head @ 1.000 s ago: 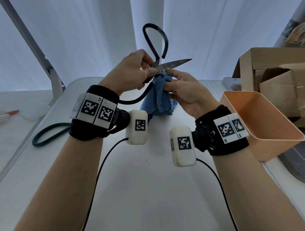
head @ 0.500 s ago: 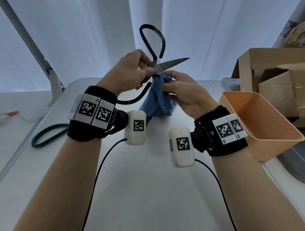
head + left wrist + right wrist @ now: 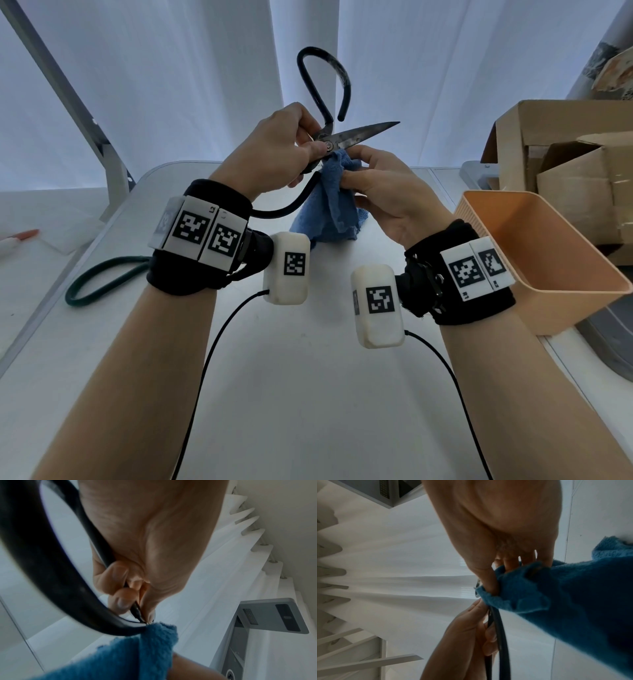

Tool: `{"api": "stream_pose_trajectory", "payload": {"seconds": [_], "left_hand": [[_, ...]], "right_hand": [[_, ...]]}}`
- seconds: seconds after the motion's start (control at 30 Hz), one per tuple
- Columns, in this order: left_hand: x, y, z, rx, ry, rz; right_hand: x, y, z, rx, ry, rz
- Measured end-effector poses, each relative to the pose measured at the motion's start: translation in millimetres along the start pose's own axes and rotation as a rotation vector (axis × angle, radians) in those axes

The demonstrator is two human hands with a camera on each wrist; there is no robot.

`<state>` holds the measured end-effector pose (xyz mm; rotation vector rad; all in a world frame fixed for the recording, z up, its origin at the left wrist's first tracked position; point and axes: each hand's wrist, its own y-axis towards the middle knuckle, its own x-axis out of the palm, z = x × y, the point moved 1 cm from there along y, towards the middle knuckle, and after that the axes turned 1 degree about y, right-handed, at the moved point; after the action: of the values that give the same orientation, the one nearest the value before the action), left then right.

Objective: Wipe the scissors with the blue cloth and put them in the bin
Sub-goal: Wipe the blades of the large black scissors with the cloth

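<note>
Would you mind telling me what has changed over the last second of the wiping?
Very little. The right hand still presses the blue cloth against the lower blade near the pivot; no clear stroke shows. The left hand keeps pinching the scissors at the pivot. The bin stays put.

Scissors (image 3: 342, 138): large, black looped handles, dull grey blades, one blade pointing right, one loop upright, the other curving down to the left; held aloft at the pivot, above the surface. Blue cloth (image 3: 334, 205): terry, crumpled, bunched against the lower blade just right of the pivot, its loose end hanging down. Bin (image 3: 561, 291): peach plastic, rectangular, open-topped, standing near right.
</note>
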<state>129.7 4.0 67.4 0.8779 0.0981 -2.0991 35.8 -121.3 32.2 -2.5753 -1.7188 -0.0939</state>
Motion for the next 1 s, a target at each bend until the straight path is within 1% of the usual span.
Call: {"api": "stream_pose_trajectory", "payload": {"seconds": [0.1, 0.3, 0.47, 0.67, 0.8, 1.0], "left_hand": [[-2.3, 0.0, -0.3, -0.006, -0.021, 0.004], [-5.3, -0.3, -3.2, -0.011, 0.001, 0.005], [-5.5, -0.3, -2.2, -0.005, -0.011, 0.012], [-4.1, 0.3, -3.7, -0.008, 0.011, 0.019], [-4.8, 0.8, -2.9, -0.01, 0.007, 0.026], [-5.8, 0.5, -3.4, -0.012, 0.004, 0.027]], "right_hand": [[-0.2, 1.2, 1.4, -0.009, 0.038, 0.034], [-0.5, 0.7, 0.7, -0.011, -0.02, -0.001], [-0.8, 1.7, 1.9, -0.009, -0.008, 0.049], [1.9, 0.1, 1.4, -0.014, -0.026, -0.011], [1.5, -0.6, 1.3, -0.018, 0.011, -0.005], [2.6, -0.2, 1.9, -0.035, -0.035, 0.006]]}}
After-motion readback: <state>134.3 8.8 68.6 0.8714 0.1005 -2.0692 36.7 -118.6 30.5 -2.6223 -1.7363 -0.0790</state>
